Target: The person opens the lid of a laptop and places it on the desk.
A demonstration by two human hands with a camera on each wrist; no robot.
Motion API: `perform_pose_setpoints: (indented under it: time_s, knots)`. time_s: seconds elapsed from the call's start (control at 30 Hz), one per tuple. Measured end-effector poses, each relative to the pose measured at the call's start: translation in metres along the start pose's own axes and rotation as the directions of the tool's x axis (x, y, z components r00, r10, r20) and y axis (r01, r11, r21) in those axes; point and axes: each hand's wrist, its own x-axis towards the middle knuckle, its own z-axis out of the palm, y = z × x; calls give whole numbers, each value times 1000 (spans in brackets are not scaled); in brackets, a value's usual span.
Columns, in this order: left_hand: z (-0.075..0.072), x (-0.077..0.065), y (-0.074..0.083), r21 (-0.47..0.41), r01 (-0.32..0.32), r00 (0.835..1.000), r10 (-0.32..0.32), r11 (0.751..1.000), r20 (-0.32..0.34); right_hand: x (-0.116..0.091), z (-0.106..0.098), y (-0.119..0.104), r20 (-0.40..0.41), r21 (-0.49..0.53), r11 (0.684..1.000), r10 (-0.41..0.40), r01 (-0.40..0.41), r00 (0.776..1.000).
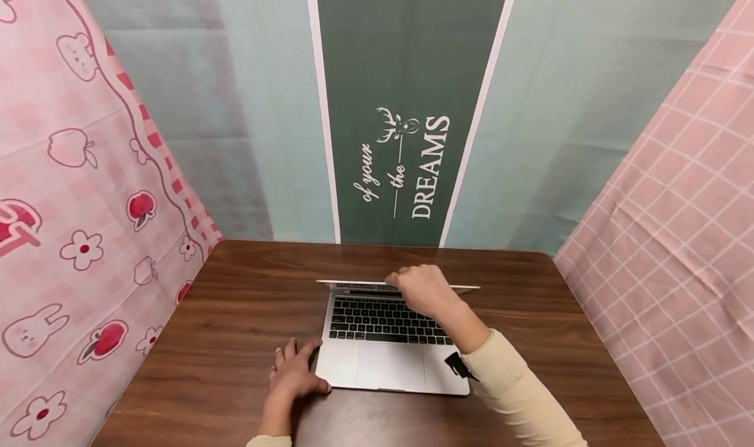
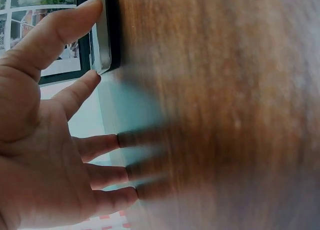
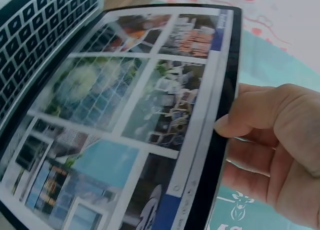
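Note:
A silver laptop [image 1: 391, 362] with black keys lies on the wooden table, its lid raised. My right hand [image 1: 425, 290] pinches the lid's top edge near the middle, thumb on the screen side and fingers behind, as the right wrist view shows. Lit pictures fill the screen [image 3: 135, 100]. At the laptop's front left corner is my left hand [image 1: 294, 370], fingers spread on the table. Its thumb and index fingertips touch the laptop's left side and corner. In the left wrist view the left hand [image 2: 45, 140] has its fingers extended.
The brown table [image 1: 235, 316] reaches back to a teal curtain [image 1: 265, 107] with a dark green printed panel [image 1: 406, 54]. Pink patterned cloth [image 1: 76, 192] hangs on the left, and pink checked cloth [image 1: 677, 205] on the right. A black strap [image 1: 458, 366] hangs at the right sleeve.

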Motion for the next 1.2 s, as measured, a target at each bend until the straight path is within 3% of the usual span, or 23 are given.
perform_pose_setpoints:
  time_s: [0.37,0.6,0.93,1.2]
  knots:
    - [2,0,-2,-1,-11,1000,11,1000,-6,26,15,27,-122,-166,986,-16,-4,992]
    - [1,0,-3,2,-14,1000,14,1000,-8,42,18,33,-76,-255,967,0,-20,997]
    - [1,-1,-2,9,-20,1000,20,1000,-1,52,32,46,-97,-269,963,1,-27,995]
    - [1,-1,-1,9,-22,1000,22,1000,4,65,40,56,-52,-219,972,76,-86,996]
